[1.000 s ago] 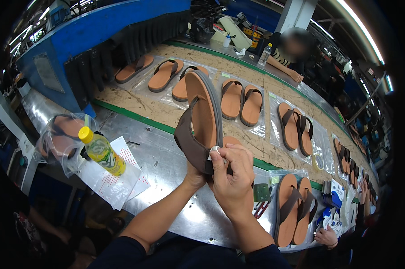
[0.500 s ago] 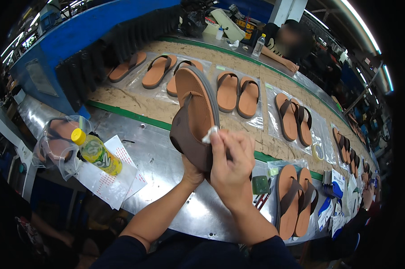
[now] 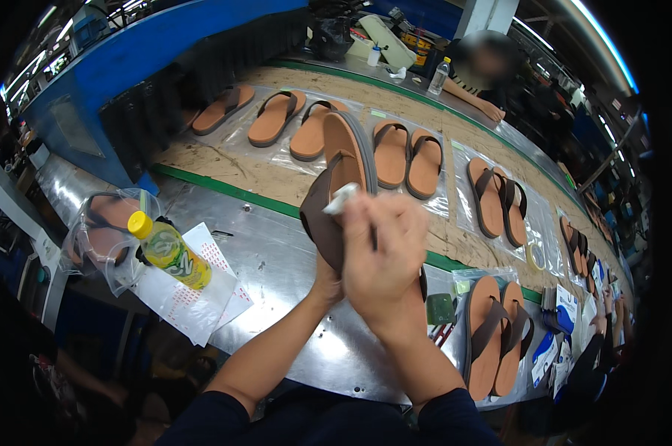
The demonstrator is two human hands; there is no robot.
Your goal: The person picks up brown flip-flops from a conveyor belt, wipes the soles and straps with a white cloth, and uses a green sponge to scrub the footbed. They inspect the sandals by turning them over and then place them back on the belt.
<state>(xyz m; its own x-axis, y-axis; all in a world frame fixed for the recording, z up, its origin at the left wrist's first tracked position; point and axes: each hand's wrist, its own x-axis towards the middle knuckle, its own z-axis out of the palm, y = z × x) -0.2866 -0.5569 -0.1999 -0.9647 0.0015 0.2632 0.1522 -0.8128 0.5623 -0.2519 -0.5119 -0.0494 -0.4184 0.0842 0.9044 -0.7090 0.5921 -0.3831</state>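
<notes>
Above the metal bench, a flip-flop sandal (image 3: 348, 167) with a tan footbed and dark brown strap is held toe up and tilted. My left hand (image 3: 327, 281) grips it from below near the heel; its fingers are mostly hidden behind the sandal. Pinched in my right hand (image 3: 385, 256) is a small wad of white cloth or tissue (image 3: 341, 199), placed against or very near the strap and footbed; contact cannot be made out. Motion blurs the right fingers. Behind my right wrist, part of another tan sandal (image 3: 416, 312) shows.
Beyond a green edge strip, a brown belt (image 3: 276, 175) carries sandal pairs (image 3: 409, 160) on clear bags. Another pair (image 3: 493, 338) lies at my right, beside a green block (image 3: 440, 309). Left are a yellow-capped bottle (image 3: 174, 256), papers (image 3: 228, 293) and a bagged pair (image 3: 105, 230). A person's arm (image 3: 473, 100) rests across the belt.
The sandal has tilted further back, and its toe has shifted right in the picture. My right hand and the white wad have moved up along the strap. The whole view has shifted slightly.
</notes>
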